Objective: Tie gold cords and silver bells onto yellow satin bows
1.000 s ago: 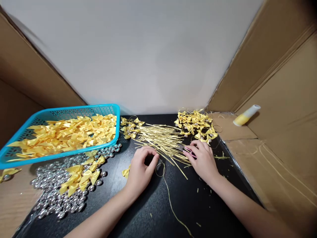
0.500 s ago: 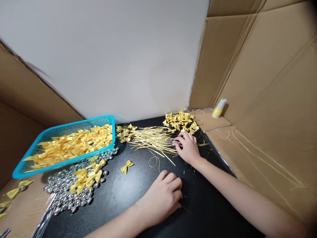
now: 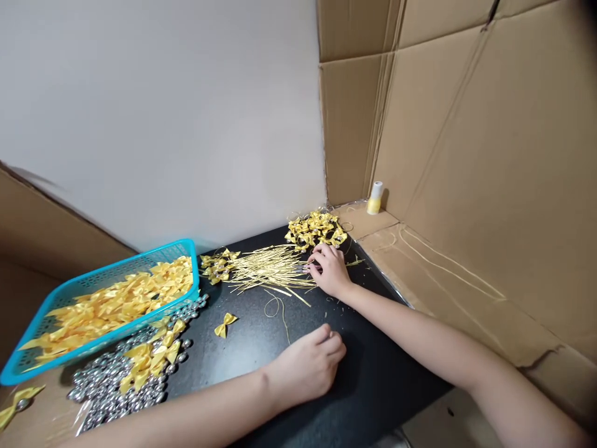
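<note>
My right hand (image 3: 330, 271) lies at the right end of a heap of thin gold strands (image 3: 265, 269). Its fingers are curled over something small that I cannot make out. My left hand (image 3: 305, 368) rests on the black tabletop (image 3: 373, 379) nearer to me, fingers closed and their contents hidden. A loose gold thread (image 3: 276, 308) loops between the two hands. One yellow satin bow (image 3: 225, 325) lies alone to the left of the thread. A pile of bows with beads and thread loops (image 3: 314, 229) sits just beyond my right hand.
A blue plastic basket (image 3: 28, 368) full of yellow bows stands at the left, with silver beads (image 3: 105, 389) and a few bows spilled in front. A smaller bow cluster (image 3: 217, 264) lies by the strands. Cardboard walls (image 3: 466, 155) enclose the right side, where a white-and-yellow bottle (image 3: 374, 198) stands.
My left hand has drawn back from the strands toward the table's near edge, uncovering the single bow. My right hand stays at the strands. The view has swung right.
</note>
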`<action>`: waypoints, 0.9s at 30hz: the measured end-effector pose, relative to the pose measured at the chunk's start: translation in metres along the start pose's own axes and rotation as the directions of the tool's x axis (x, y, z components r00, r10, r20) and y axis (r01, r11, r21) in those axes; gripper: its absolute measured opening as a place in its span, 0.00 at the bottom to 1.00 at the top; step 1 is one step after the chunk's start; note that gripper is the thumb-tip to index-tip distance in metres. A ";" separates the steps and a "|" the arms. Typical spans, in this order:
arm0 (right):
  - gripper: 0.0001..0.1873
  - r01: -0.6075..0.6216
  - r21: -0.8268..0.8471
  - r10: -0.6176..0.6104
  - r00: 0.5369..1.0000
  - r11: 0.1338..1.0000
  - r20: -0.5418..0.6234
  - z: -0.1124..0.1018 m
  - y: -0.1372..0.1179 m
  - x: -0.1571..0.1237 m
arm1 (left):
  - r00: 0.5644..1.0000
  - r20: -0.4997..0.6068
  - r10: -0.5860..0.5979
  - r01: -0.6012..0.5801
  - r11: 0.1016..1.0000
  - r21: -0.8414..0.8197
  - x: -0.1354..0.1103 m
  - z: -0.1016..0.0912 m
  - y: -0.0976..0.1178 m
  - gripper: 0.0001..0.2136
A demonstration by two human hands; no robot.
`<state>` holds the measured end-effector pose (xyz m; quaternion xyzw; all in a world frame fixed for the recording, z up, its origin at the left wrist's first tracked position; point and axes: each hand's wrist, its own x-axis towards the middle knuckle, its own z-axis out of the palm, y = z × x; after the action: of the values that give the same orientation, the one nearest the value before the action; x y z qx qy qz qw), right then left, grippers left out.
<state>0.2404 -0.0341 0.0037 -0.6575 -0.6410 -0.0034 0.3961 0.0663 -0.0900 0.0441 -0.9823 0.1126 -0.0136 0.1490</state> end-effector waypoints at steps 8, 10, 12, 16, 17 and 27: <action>0.06 -0.029 0.061 0.030 0.999 0.998 -0.020 -0.001 0.004 0.002 | 0.965 0.064 -0.256 0.263 0.914 -0.310 -0.012 -0.002 -0.021 0.06; 0.06 -0.040 0.071 0.042 0.999 0.997 -0.021 -0.001 0.005 0.002 | 0.930 0.090 -0.356 0.359 0.827 -0.433 -0.017 -0.005 -0.023 0.03; 0.06 -0.048 0.080 0.049 0.999 0.996 -0.019 0.000 0.006 0.002 | 0.901 0.134 -0.413 0.417 0.737 -0.531 -0.019 -0.009 -0.023 0.02; 0.06 -0.053 0.091 0.054 0.998 0.994 -0.010 0.000 0.006 0.002 | 0.848 0.250 -0.467 0.517 0.623 -0.587 -0.012 -0.012 -0.017 0.06; 0.06 -0.054 0.092 0.055 0.998 0.994 -0.007 0.000 0.006 0.002 | 0.838 0.271 -0.475 0.534 0.608 -0.587 -0.009 -0.012 -0.016 0.05; 0.05 -0.058 0.102 0.057 0.998 0.993 0.011 0.002 0.007 0.002 | 0.813 0.333 -0.478 0.582 0.683 -0.441 0.012 -0.023 -0.007 0.05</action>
<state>0.2455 -0.0305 -0.0003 -0.6546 -0.6227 0.0433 0.4264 0.0780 -0.0931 0.0682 -0.9708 -0.1930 0.0690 -0.1245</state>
